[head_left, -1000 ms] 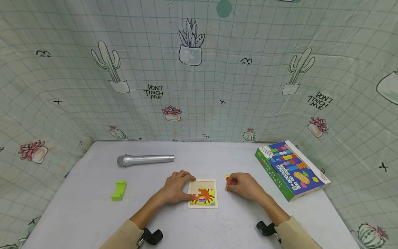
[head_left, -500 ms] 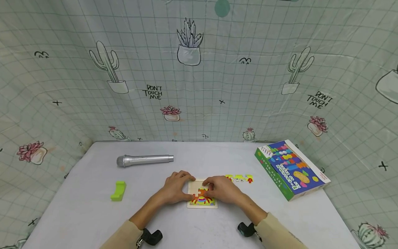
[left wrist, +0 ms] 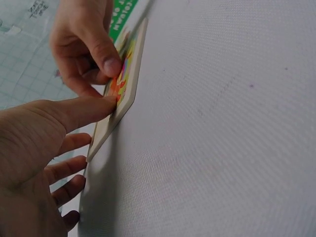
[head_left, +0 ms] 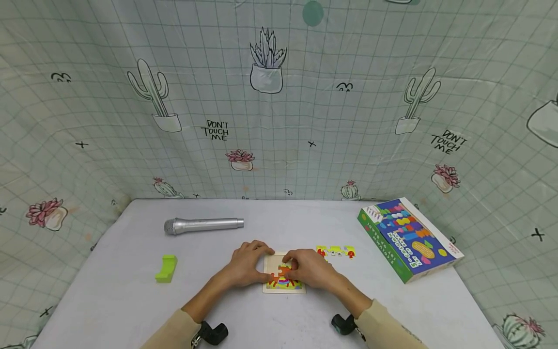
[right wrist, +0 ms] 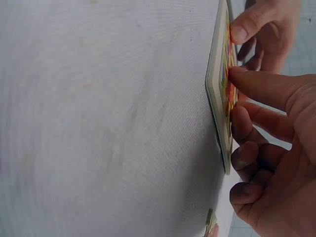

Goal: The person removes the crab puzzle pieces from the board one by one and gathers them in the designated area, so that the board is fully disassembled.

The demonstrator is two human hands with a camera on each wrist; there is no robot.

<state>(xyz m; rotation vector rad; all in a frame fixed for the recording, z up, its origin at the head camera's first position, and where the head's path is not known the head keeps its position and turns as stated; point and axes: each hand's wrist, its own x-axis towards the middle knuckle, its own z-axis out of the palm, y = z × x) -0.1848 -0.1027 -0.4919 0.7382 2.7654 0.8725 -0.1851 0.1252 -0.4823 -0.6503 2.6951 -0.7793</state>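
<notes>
A small wooden puzzle board (head_left: 271, 261) lies flat on the white table, with colourful picture pieces (head_left: 283, 282) across its lower part. At its left side my left hand (head_left: 248, 263) holds it, the thumb (left wrist: 94, 109) on the picture and the other fingers along the edge. My right hand (head_left: 310, 268) is over the board's right half. Between its thumb (right wrist: 259, 85) and index finger it pinches a puzzle piece that is mostly hidden by the fingers. Several loose yellow and red puzzle pieces (head_left: 335, 251) lie in a row behind the right hand.
A silver microphone (head_left: 204, 225) lies at the back left, with a light-green curved block (head_left: 166, 269) nearer the front. On the right sits a blue and green toy box (head_left: 410, 238). A patterned cloth (head_left: 279, 121) hangs behind the table.
My right hand has moved left from the loose pieces to the board, uncovering the row, and has stayed there over the last half second. The left hand has kept its place.
</notes>
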